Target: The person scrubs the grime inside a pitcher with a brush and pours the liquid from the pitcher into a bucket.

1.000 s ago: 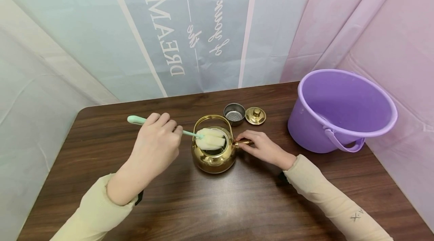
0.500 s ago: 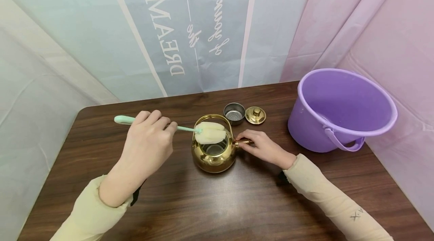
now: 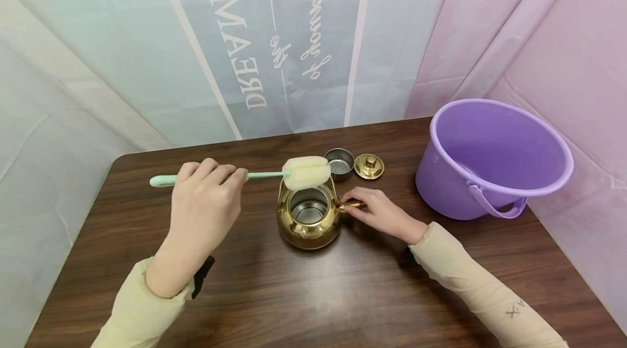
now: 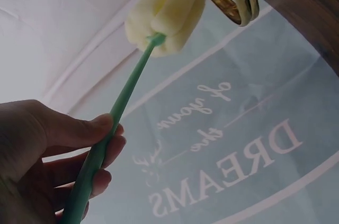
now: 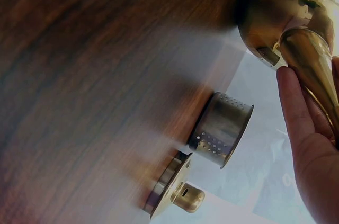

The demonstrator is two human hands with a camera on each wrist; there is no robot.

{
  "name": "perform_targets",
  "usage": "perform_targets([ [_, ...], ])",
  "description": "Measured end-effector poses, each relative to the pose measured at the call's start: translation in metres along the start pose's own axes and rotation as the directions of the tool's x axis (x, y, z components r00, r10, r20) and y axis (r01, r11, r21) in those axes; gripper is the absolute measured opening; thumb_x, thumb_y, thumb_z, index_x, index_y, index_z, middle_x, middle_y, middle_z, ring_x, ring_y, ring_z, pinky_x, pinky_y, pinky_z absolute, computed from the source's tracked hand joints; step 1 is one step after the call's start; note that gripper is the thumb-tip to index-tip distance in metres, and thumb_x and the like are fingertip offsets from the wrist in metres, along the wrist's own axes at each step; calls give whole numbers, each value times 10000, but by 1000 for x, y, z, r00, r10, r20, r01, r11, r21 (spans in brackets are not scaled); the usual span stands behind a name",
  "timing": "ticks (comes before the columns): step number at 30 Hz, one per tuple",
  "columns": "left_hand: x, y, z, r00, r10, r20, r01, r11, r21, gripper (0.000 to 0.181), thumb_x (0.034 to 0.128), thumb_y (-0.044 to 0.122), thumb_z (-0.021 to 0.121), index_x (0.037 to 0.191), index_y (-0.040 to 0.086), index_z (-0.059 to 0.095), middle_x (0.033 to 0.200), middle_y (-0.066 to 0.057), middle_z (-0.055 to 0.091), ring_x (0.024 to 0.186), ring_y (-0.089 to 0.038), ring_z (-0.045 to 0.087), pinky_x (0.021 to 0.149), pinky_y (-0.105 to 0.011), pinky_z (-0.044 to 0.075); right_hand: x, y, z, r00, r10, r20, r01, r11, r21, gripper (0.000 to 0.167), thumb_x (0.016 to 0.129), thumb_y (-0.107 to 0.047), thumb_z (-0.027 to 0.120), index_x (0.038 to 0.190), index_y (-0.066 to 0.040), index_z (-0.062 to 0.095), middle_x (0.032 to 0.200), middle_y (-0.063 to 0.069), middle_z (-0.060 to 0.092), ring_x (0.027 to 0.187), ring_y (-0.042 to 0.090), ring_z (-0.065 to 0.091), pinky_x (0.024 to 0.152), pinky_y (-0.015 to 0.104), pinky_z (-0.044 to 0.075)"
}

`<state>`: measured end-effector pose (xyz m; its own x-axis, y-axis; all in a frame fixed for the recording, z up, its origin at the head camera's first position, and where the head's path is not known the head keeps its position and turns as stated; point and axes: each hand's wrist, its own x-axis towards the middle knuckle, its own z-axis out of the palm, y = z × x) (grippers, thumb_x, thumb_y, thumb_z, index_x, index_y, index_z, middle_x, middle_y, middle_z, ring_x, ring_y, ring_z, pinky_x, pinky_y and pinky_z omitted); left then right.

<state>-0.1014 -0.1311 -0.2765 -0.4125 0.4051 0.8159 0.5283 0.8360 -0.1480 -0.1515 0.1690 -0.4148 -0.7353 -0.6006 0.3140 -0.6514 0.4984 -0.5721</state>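
Observation:
Above the table, my left hand [image 3: 203,212] grips a sponge bottle brush by its mint-green handle [image 3: 165,180]. The pale yellow sponge head [image 3: 307,172] hangs over the far side of a golden kettle [image 3: 308,233], in front of its raised bail handle. Thumb and fingertips meet round the brush stem [image 4: 119,110] in the left wrist view. The kettle stands upright and uncovered, its silvery inside showing. My right hand [image 3: 374,209] holds the kettle's tapered spout [image 5: 310,60] on the right side.
Behind the kettle sit a perforated metal strainer [image 3: 339,160] and a golden lid [image 3: 369,166] with a knob. A big purple bucket [image 3: 448,187] stands at the right of the brown wooden table [image 3: 323,304]. Printed cloth [image 3: 294,65] hangs along the back.
The brush has come up out of the kettle's mouth and moved back, baring the kettle's inside. My left hand has shifted left and away from me. The right hand has stayed put.

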Motion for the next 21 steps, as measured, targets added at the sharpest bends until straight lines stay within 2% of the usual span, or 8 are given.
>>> perform_targets([
  [3,-2,-1,4,999,-22,-43,21,1000,-12,174,836,-4,555,708,-4,674,652,-93,642,593,-272,518,567,-382,351,0,0,0,1000,-3,-3,3,1000,1,143,859,-147,624,992,-93,622,980,0,631,936,119,593,807,312,477],
  [9,-9,-5,8,995,-86,-41,85,996,-22,140,829,14,603,729,-8,698,663,-106,658,604,-280,538,584,-390,370,0,0,0,1000,-6,-8,5,1000,-8,142,856,-149,628,988,-98,621,974,-8,629,927,112,591,802,311,477],
  [13,-16,-9,11,991,-134,-13,134,991,-24,96,808,3,632,749,-13,706,687,-110,666,621,-288,549,591,-388,387,0,0,0,1000,-7,-8,7,1000,-7,143,854,-147,629,988,-98,621,973,-8,629,926,112,590,802,311,475],
  [19,-26,-18,13,983,-170,75,170,985,2,90,814,9,635,802,-32,714,733,-134,676,647,-297,559,571,-363,435,0,-1,0,1000,-14,-10,14,1000,9,140,851,-138,632,984,-96,621,968,-8,628,915,106,590,790,307,478],
  [21,-29,-20,15,978,-190,80,192,981,-8,84,807,5,642,811,-40,713,737,-142,676,647,-302,565,572,-366,451,0,-1,0,1000,-15,-12,16,1000,8,140,850,-138,634,983,-97,621,966,-10,627,913,105,589,789,306,477],
])
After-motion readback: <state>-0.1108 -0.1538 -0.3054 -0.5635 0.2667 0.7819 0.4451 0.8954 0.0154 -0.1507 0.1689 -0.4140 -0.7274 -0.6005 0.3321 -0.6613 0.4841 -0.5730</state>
